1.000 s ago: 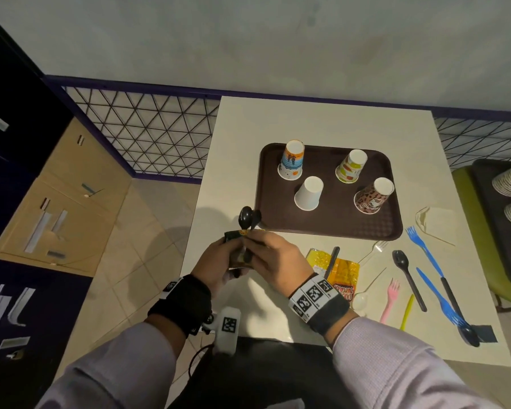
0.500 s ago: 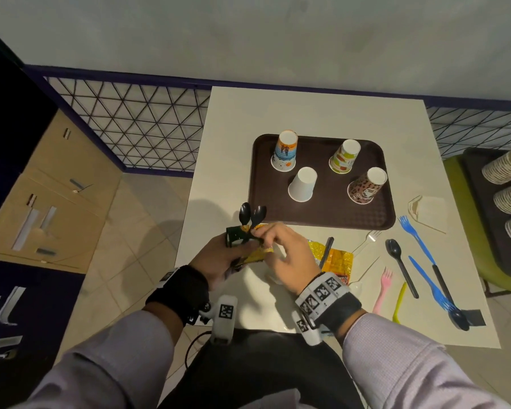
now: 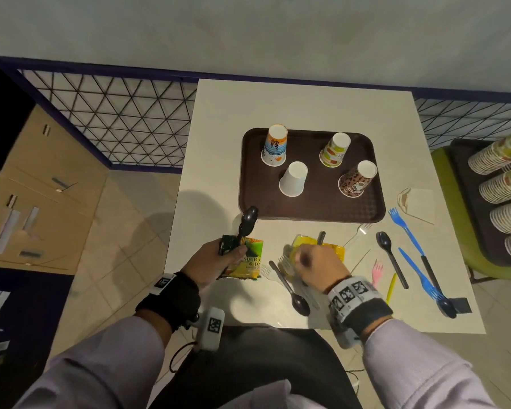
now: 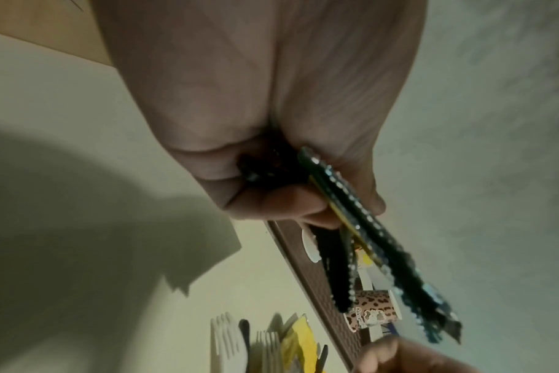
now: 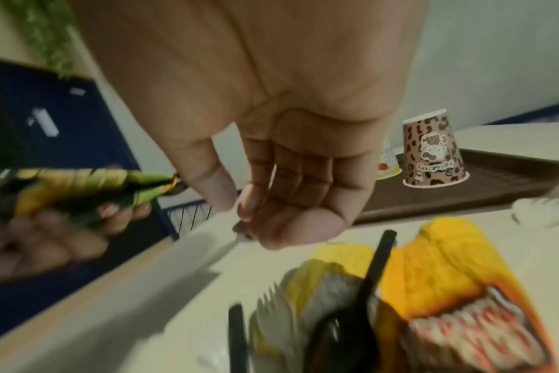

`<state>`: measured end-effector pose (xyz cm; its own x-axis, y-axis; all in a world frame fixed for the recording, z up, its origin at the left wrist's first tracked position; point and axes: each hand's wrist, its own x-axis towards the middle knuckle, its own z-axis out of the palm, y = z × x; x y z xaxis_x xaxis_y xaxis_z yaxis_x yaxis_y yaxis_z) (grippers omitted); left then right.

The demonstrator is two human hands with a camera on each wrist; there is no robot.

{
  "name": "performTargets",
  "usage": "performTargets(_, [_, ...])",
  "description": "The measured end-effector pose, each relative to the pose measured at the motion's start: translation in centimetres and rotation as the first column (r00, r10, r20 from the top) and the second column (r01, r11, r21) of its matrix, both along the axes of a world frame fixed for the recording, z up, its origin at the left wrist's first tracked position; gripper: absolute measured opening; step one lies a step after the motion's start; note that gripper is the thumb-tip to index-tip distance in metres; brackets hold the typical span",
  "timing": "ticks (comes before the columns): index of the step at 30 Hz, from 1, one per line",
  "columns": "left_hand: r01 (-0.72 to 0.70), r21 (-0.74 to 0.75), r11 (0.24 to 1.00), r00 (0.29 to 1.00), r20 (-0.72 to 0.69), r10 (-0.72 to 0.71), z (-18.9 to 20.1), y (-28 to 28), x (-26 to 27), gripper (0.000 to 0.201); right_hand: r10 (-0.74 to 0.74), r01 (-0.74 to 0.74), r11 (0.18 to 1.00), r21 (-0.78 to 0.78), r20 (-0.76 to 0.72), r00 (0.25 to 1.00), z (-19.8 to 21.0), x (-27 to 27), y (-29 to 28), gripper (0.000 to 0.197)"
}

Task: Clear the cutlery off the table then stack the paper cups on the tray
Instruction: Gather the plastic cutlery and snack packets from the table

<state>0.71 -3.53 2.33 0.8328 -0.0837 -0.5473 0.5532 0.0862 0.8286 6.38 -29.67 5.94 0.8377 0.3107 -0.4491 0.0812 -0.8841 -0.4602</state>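
Several paper cups stand upside down on the brown tray (image 3: 313,208): an orange-blue cup (image 3: 275,146), a white cup (image 3: 292,180), a green cup (image 3: 334,150) and a leopard cup (image 3: 356,180). My left hand (image 3: 233,253) grips a green snack packet (image 3: 248,258) together with black spoons (image 3: 250,219) that stick up from it. My right hand (image 3: 300,258) hovers with curled fingers over white forks (image 3: 285,262) and a yellow packet (image 3: 334,250). Whether it pinches anything is unclear in the right wrist view (image 5: 272,202). A black spoon (image 3: 291,287) lies beside it.
More cutlery lies at the right of the table: a black spoon (image 3: 391,258), blue forks (image 3: 404,228), a pink fork (image 3: 377,271), a yellow piece (image 3: 391,286). A napkin (image 3: 419,202) sits near the tray. Stacked cups (image 3: 508,184) rest on a green chair.
My right hand left the packet in my left hand and moved right, down to the yellow packet and the forks. The left hand still holds the packet and spoons.
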Motion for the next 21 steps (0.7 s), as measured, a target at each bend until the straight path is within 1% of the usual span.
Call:
performTargets(1, [0.028, 0.028, 0.999, 1.0, -0.002, -0.028, 0.0, 0.1, 0.0, 0.067, 0.047, -0.047, 0.997, -0.062, -0.011, 0.999, -0.3, -0.8, 0.2, 0.017])
performTargets(3, [0.079, 0.074, 0.994, 0.997, -0.007, -0.079, 0.1, 0.1, 0.0, 0.05, 0.127, -0.132, 0.979, -0.153, -0.043, 0.991, -1.1, -2.0, 0.9, 0.013])
performTargets(5, [0.102, 0.107, 0.989, 0.995, -0.015, -0.101, 0.1, -0.1, -0.1, 0.038, 0.176, -0.187, 0.961, -0.203, -0.068, 0.982, -1.9, -2.9, 1.5, 0.015])
performTargets(10, [0.125, 0.204, 0.971, 0.991, 0.012, -0.131, 0.1, -0.4, -0.1, 0.029, 0.163, -0.185, 0.943, -0.277, -0.102, 0.981, -3.4, -3.6, 2.3, 0.021])
performTargets(12, [0.142, 0.241, 0.96, 0.988, 0.025, -0.152, 0.1, -0.5, -0.2, 0.03, 0.146, -0.167, 0.94, -0.299, -0.091, 0.985, -4.0, -3.6, 2.5, 0.022])
performTargets(16, [0.132, 0.266, 0.955, 0.99, 0.014, -0.141, 0.1, -0.4, -0.4, 0.034, 0.107, -0.129, 0.943, -0.306, -0.087, 0.99, -4.6, -3.6, 3.0, 0.021])
performTargets(18, [0.114, 0.257, 0.96, 0.993, 0.009, -0.12, 0.0, -0.3, -0.5, 0.04, 0.098, -0.122, 0.954, -0.273, -0.1, 0.99, -4.7, -3.8, 3.3, 0.02])
performTargets(20, [0.093, 0.245, 0.965, 0.996, -0.008, -0.094, -0.2, 0.0, -0.6, 0.053, 0.046, -0.066, 0.971, -0.228, -0.093, 0.995, -4.5, -3.9, 3.4, 0.02])
performTargets(21, [0.09, 0.25, 0.964, 0.996, -0.008, -0.091, -0.2, 0.0, -0.7, 0.051, 0.017, -0.033, 0.979, -0.202, -0.081, 0.997, -4.3, -4.0, 3.4, 0.021])
